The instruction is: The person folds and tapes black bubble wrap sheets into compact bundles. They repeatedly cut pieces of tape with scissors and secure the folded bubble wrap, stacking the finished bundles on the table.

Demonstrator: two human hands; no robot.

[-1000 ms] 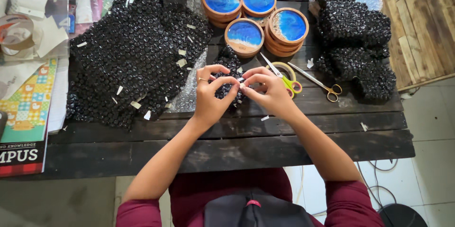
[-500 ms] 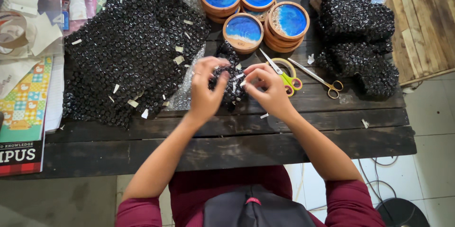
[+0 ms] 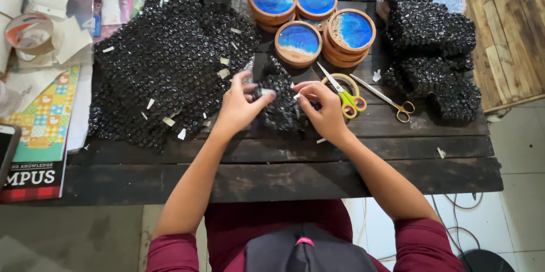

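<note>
Two hands meet over a dark wooden table point(image 3: 272, 164) — the left hand point(image 3: 241, 107) and right hand point(image 3: 323, 110) both pinching a small bundle of black bubble wrap point(image 3: 282, 104). Just behind the bundle stand round wooden coasters with blue resin tops point(image 3: 312, 19); yellow-handled scissors point(image 3: 343, 93) lie just right of it. Wrapping it neatly likely means holding the folds tight — fingertips close to the seam.
</note>
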